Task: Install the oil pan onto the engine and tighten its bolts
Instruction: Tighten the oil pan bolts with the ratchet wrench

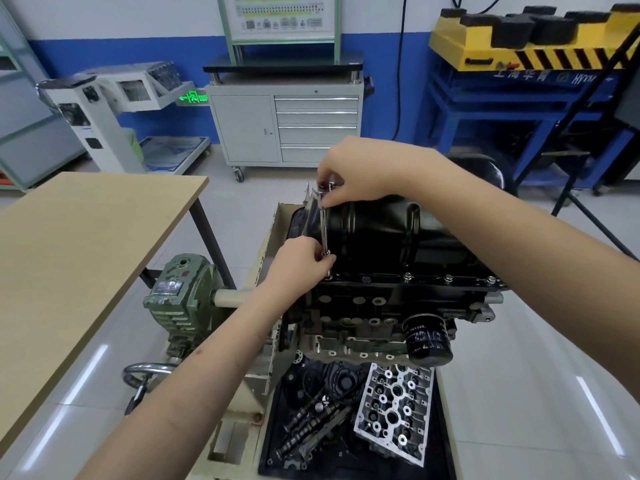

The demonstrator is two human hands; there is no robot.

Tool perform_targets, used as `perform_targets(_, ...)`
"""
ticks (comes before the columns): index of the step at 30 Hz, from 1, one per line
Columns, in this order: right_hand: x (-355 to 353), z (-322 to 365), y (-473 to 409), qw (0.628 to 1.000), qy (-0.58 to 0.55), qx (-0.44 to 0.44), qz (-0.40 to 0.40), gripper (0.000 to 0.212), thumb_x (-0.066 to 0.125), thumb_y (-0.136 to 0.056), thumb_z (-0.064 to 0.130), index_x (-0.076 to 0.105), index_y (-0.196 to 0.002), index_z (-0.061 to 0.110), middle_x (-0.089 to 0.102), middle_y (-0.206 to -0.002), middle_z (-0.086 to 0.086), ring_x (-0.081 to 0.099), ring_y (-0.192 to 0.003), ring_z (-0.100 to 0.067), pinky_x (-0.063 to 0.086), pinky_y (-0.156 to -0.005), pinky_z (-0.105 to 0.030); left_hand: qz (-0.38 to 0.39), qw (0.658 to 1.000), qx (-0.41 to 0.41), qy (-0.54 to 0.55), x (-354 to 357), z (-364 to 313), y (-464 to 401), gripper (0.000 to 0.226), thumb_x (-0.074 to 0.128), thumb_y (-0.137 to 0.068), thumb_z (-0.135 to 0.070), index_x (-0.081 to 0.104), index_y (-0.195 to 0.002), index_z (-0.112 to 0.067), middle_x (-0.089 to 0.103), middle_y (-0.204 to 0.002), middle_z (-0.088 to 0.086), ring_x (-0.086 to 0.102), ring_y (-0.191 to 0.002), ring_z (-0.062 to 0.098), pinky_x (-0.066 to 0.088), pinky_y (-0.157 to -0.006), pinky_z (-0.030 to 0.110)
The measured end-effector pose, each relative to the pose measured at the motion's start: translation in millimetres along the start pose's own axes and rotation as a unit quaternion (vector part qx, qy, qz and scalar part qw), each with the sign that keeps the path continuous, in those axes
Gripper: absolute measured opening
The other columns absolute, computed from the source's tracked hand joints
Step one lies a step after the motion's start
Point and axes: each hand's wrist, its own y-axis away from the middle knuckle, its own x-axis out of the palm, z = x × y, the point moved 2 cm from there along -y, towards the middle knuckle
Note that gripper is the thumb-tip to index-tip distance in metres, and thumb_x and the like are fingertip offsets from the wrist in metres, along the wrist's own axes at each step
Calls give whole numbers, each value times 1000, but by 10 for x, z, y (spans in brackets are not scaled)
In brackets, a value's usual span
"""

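A wooden table (86,244) fills the left of the scene. Far behind it stands a grey tool cabinet (285,128) with a door on its left and a stack of closed drawers on its right; what they hold cannot be seen. At far right a blue frame carries a yellow block (519,39) topped with black pads.

In the middle the engine (388,306) sits upside down on a cream stand (266,271), with a green gearbox (180,296) and a metal handwheel (145,374) on the stand's left side. The black oil pan (377,233) lies on top of the engine, its flange resting on the block. Along the near edge of the flange several bolts (448,279) stand in a row toward the right. A black oil filter (427,337) juts from the engine's near right side.

Below the engine, nearest the viewer, a black tray (445,438) holds a silver cylinder head (394,410) on its right, camshafts (308,427) on its left, and dark covers and small parts at its far end.

A slim chrome wrench (325,223) stands upright at the pan's left near corner. The right hand (356,171) pinches its top end with curled fingers. The left hand (298,259) pinches its lower end between thumb and fingertips, just above the flange.
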Motion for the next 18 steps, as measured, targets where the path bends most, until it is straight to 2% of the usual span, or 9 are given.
perform_targets(2,24,-15,-1,999,26,22,-16,40,59,-83,46,61,-80,7,60,-74,-7,48,-64,-22,31,-51,-27,-15,999,-29,-4,7,-18,-14,42,60,-86,-37,47,-57,-9,43,-51,-1,44,-53,16,32,-51,26)
perform_targets(3,32,-20,6,998,39,39,-26,46,58,-82,50,52,-65,8,54,-61,-5,45,-55,-21,28,-46,-26,-23,999,-36,-11,8,-33,-25,44,61,-85,-38,44,-54,-10,42,-50,0,43,-52,16,29,-48,26)
perform_targets(5,54,-16,17,995,50,64,-51,51,56,-81,53,39,-56,12,42,-55,-2,37,-49,-16,23,-44,-24,-35,998,-38,-23,10,-65,-36,47,61,-84,-35,37,-50,-11,39,-49,1,42,-54,22,26,-47,28)
perform_targets(7,78,8,8,995,50,67,-54,50,56,-82,52,36,-57,13,38,-59,-1,37,-53,-19,22,-45,-24,-37,998,-35,-24,11,-73,-36,46,58,-85,-31,36,-51,-11,39,-50,2,43,-60,26,27,-51,29)
perform_targets(9,76,35,-8,998,36,43,-33,43,56,-84,47,43,-61,12,44,-62,-2,43,-62,-24,28,-46,-26,-26,999,-26,-28,2,-58,-32,44,57,-87,-29,37,-52,-11,41,-52,2,43,-61,25,28,-53,29)
perform_targets(11,39,41,-8,1000,21,12,-7,32,58,-85,39,61,-82,8,56,-76,-5,48,-74,-25,36,-55,-29,-8,1000,-8,-27,-19,-54,-29,38,55,-89,-27,44,-57,-10,45,-57,3,43,-62,22,29,-55,29)
perform_targets(14,-17,33,10,1000,-10,-20,3,28,58,-87,26,63,-110,12,60,-89,-1,47,-80,-18,33,-66,-25,21,1000,18,4,-50,-45,-28,28,55,-90,-25,57,-73,-2,50,-61,4,46,-62,20,29,-54,27)
perform_targets(16,-3,20,-2,1000,-8,-26,1,29,58,-87,26,63,-111,12,64,-96,-4,49,-82,-20,35,-64,-26,32,999,20,20,-64,-29,-22,29,55,-90,-24,61,-78,2,56,-64,8,49,-64,21,33,-54,27)
perform_targets(18,32,6,-17,999,37,-8,-10,34,57,-87,37,63,-101,7,62,-88,-7,51,-76,-24,31,-52,-28,32,999,14,22,-60,-17,-32,32,57,-88,-25,59,-71,1,57,-63,11,49,-61,21,35,-53,26)
